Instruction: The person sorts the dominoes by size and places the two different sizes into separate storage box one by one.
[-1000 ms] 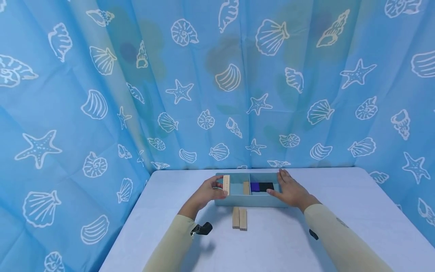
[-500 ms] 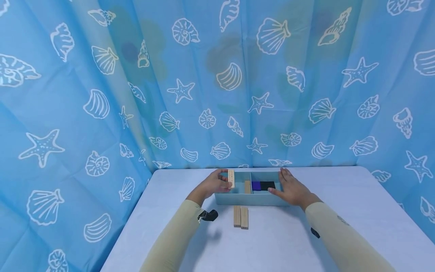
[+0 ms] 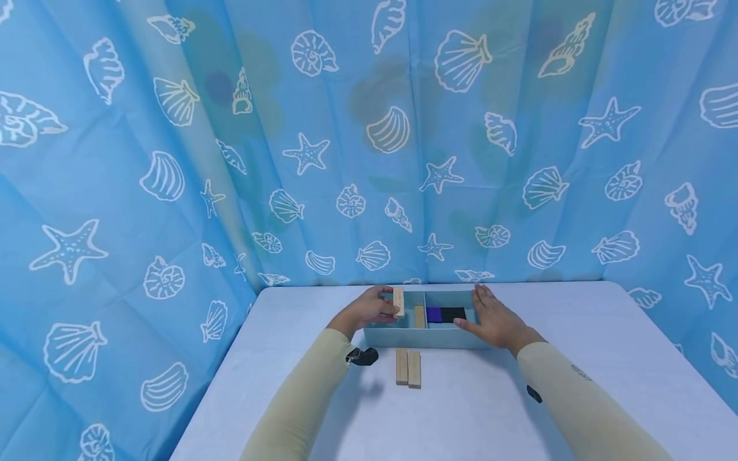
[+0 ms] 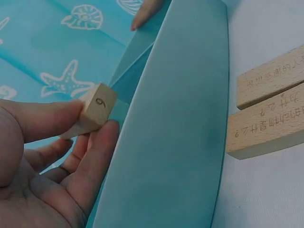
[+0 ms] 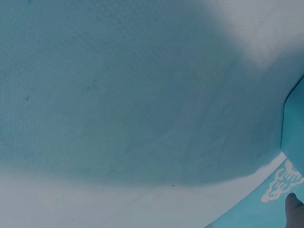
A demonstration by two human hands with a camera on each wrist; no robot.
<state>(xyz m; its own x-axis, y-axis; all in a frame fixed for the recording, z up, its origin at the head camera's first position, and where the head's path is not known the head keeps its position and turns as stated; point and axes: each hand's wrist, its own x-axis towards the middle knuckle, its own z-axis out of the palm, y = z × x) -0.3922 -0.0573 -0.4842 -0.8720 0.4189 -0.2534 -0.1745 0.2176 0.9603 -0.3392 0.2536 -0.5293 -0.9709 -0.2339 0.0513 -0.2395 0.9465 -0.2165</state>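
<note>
My left hand (image 3: pixel 366 308) pinches a wooden block (image 3: pixel 399 301) between thumb and fingers, over the left compartment of a light blue box (image 3: pixel 426 338). In the left wrist view a digit, 6 or 9, shows on the end of this block (image 4: pixel 98 107). Another wooden block (image 3: pixel 419 316) is in that compartment, beside the divider. Across the divider lie a purple piece (image 3: pixel 434 314) and a black piece (image 3: pixel 453 314). My right hand (image 3: pixel 497 324) rests on the box's right end, fingers straight and thumb over the front rim. The right wrist view has only a dark fingertip (image 5: pixel 294 210).
Two wooden blocks (image 3: pixel 401 367) lie side by side on the white table (image 3: pixel 461 416), in front of the box. The left wrist view shows printed characters on them. A blue curtain (image 3: pixel 346 160) with white shell prints hangs behind the table's back edge.
My left hand has moved right with its wooden block, from the box's left end to over the left compartment. My right hand has stayed on the right end.
</note>
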